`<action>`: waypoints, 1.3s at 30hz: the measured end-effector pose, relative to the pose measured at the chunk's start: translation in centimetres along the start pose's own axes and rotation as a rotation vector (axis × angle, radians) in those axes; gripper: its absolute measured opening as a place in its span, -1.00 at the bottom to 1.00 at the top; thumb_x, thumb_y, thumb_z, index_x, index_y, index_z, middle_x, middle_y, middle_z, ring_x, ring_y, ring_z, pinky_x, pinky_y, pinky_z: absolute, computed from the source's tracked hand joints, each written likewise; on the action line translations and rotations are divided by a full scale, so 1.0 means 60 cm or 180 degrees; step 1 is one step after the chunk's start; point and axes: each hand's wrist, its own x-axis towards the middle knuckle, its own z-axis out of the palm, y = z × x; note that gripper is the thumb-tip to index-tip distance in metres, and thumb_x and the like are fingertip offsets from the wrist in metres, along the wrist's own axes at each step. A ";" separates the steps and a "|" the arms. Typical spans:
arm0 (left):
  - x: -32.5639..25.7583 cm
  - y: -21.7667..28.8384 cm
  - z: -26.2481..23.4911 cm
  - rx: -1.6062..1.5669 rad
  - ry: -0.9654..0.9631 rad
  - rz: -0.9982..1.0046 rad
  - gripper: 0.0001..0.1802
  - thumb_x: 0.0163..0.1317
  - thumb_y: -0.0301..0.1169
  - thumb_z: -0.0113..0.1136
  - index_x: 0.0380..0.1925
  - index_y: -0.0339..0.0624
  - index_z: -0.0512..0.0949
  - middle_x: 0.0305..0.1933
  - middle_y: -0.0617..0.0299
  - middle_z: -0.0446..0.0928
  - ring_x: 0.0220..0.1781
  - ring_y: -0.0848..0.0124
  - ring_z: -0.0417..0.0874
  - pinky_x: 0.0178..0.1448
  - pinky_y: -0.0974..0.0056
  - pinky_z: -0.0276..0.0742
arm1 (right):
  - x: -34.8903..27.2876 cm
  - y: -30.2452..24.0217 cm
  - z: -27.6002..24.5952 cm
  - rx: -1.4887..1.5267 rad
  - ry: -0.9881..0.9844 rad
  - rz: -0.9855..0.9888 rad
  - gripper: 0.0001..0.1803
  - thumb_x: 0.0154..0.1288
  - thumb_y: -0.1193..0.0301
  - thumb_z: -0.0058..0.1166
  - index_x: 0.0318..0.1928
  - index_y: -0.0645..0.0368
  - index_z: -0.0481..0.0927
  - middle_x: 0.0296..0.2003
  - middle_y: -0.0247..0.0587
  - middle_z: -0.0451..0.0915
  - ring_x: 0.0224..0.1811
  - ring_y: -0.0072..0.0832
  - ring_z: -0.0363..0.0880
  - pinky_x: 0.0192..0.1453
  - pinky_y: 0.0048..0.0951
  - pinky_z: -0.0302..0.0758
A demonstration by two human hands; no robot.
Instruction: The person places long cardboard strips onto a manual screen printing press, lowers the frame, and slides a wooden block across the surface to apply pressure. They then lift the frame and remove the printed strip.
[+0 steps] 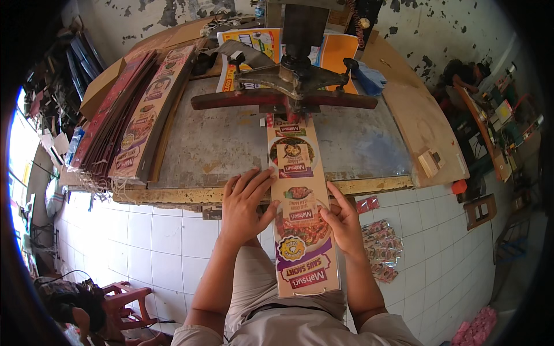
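Note:
A long narrow printed cardboard strip (298, 202) with food pictures runs from my lap up over the table edge to a metal press (288, 86) with a dark red crossbar. My left hand (245, 205) lies on the strip's left edge, fingers spread over the table's rim. My right hand (341, 222) grips the strip's right edge, thumb on its printed face. The strip's far end lies under the press head.
A worn grey worktable (202, 144) bears a stack of similar strips (135, 115) at its left. Yellow printed sheets (254, 43) lie behind the press. A wooden board (421, 115) is at the right. Small packets (381, 242) lie on the white tiled floor. A red stool (124, 303) stands lower left.

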 end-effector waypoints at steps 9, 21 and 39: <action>0.003 0.004 0.007 -0.0012 0.0021 -0.0011 -0.42 0.34 -0.19 0.40 0.35 -0.09 0.70 0.56 0.27 0.66 0.60 0.09 0.58 0.67 -0.15 0.33 | 0.001 -0.007 -0.002 -0.0049 0.0033 -0.0002 -0.20 0.72 0.60 0.13 0.80 0.33 0.10 0.14 -0.03 0.83 0.12 -0.60 0.75 0.25 -0.51 0.60; 0.002 0.002 0.002 0.0039 0.0026 0.0028 -0.43 0.38 -0.14 0.45 0.35 -0.09 0.70 0.55 0.27 0.66 0.58 0.08 0.59 0.63 -0.16 0.37 | 0.000 -0.003 -0.001 -0.0009 0.0017 0.0012 -0.19 0.72 0.60 0.13 0.81 0.32 0.11 0.17 -0.05 0.81 0.14 -0.57 0.75 0.30 -0.46 0.61; -0.008 -0.001 -0.003 0.0032 0.0030 0.0003 -0.43 0.35 -0.20 0.40 0.34 -0.10 0.70 0.55 0.25 0.67 0.61 0.09 0.57 0.63 -0.13 0.36 | 0.012 -0.083 -0.076 -0.2557 0.1040 -0.0276 -0.51 0.70 0.38 0.27 0.53 0.13 0.64 -0.14 -0.28 0.85 -0.28 -0.62 0.73 -0.10 -0.39 0.69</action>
